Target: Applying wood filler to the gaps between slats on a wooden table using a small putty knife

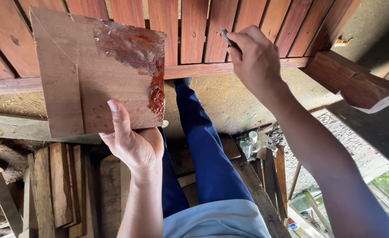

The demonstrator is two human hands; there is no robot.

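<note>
Blue trousers (203,154), pale blue shirt (216,220) (arms bare).

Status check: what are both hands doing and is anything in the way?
Left hand grips wood board smeared with reddish paste. Right hand presses small tool to red slats. Nothing in between.

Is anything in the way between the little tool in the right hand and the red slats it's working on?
Nothing visible. The right hand holds the tool with its tip right at the slats, no gap showing. The board with reddish paste sits off to the side in the left hand.
</note>
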